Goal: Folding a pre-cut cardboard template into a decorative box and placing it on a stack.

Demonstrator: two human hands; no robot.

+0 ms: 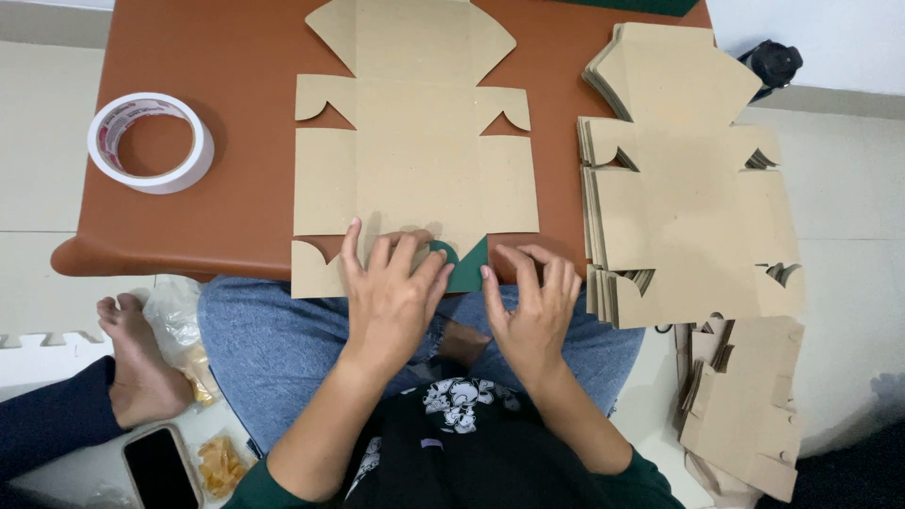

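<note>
A flat die-cut brown cardboard box blank (415,160) lies on the reddish-brown counter (226,188), its near edge overhanging toward the person. The left hand (388,292) presses flat on that near edge, fingers spread, grip apart. The right hand (533,306) pinches the blank's folded-up green-faced corner flap (468,269), grip clamped on it. A stack of identical cardboard blanks (688,179) sits just right; a white tape roll (151,141) lies well left.
</note>
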